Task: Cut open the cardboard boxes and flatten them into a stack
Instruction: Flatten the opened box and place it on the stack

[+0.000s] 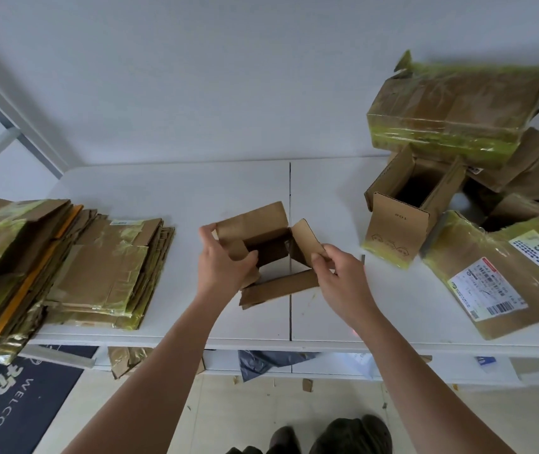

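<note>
Here both hands worked a small open cardboard box [269,253] held just above the white table [170,188], near its middle seam. The left hand [224,263] gripped the box's left wall, thumb hooked inside the opening, fingers curled round the outside, fingertips up by the far flap. The right hand [343,280] pinched the box's right flap between thumb and bent fingers. Between the two hands the box sat with its flaps spread, open both ends; the tabletop showed through its hollow. Its near flap hung down toward the person, between the wrists.

Well off to the left of the left hand lay the stack of flattened boxes [98,273], brown card with greenish-yellow tape, overhanging the near table edge; an orange sheet [35,273] stuck out of it.

Off to the right of the right hand stood an upright open box [399,224], flaps up, dark inside. Beyond that, a big taped box [455,116] rested on top of the pile, tilted. Nearer, right of the right hand, a box with shipping labels [504,280] lay on its side, "5161" readable.

Below the hands, under the table: cardboard scraps, a dark welcome mat [16,398], and dark shoes [337,435] at the bottom edge.
</note>
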The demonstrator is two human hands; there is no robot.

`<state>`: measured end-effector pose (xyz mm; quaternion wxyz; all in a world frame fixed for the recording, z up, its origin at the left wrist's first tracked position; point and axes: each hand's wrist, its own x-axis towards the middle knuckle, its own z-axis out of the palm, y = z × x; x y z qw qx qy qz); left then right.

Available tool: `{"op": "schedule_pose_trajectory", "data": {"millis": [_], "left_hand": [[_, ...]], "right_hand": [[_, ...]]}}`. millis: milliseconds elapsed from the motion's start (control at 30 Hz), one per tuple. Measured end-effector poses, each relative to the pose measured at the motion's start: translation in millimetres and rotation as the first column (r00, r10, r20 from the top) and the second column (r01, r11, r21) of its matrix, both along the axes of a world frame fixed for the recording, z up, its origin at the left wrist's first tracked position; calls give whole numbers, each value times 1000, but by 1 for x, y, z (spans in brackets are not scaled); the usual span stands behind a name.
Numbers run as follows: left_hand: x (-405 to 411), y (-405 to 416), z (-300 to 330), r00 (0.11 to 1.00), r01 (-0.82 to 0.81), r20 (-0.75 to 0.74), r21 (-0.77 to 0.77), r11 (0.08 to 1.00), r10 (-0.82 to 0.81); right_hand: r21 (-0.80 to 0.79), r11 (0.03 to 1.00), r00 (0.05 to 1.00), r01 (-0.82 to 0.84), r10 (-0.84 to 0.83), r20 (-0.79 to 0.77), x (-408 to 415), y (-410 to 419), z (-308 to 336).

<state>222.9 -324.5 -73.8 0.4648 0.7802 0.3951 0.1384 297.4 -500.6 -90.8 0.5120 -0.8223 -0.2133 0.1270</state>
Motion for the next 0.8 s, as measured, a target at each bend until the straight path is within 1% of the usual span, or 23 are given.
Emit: {"op": "schedule_pose_trajectory", "data": {"millis": [67, 133, 200, 267, 300, 333, 400, 467, 500, 533, 567, 633, 733, 800], "left_hand": [[-2, 5, 4, 998, 0, 57, -164, 987, 10], [-10, 16, 8, 982, 52, 189, -351, 935, 16], [-24, 32, 11, 946, 119, 319, -505, 855, 57], [-39, 48, 10, 917, 169, 384, -621, 766, 109], [-47, 55, 7, 919, 174, 377, -659, 732, 120], [-56, 60, 4, 930, 167, 346, -697, 697, 123], [-74, 64, -9, 965, 110, 234, -773, 624, 120], [-89, 66, -25, 978, 45, 147, -843, 536, 149], [-94, 65, -32, 981, 21, 116, -859, 511, 155], [-97, 64, -39, 986, -10, 77, -857, 515, 146], [-97, 63, -46, 991, -51, 26, -834, 549, 131], [-91, 57, -57, 991, -128, -67, -742, 657, 117], [-73, 49, -68, 966, -238, -216, -508, 828, 145], [-62, 43, -71, 948, -221, -293, -326, 919, 124]], "right_hand": [[25, 999, 1000, -21, 21, -9, 3, 0, 2], [39, 999, 999, -32, 32, 19, 8, 0, 8], [30, 998, 993, -49, 45, 113, 14, 0, 16], [-6, 991, 966, -137, 135, 220, 22, 1, 22], [-70, 976, 945, -207, 218, 242, 25, 2, 22], [-167, 945, 920, -282, 316, 231, 26, 4, 19], [-348, 846, 874, -404, 470, 125, 29, 6, 4], [-483, 732, 823, -481, 567, 38, 27, 6, -17], [-547, 668, 795, -505, 607, 8, 24, 5, -27], [-597, 611, 772, -520, 636, -21, 20, 5, -35], [-627, 576, 761, -524, 648, -41, 17, 6, -42], [-659, 558, 767, -504, 640, -46, 11, 9, -49], [-683, 527, 781, -506, 617, -103, 8, 18, -39], [-689, 494, 781, -530, 601, -170, 10, 24, -26]]}}
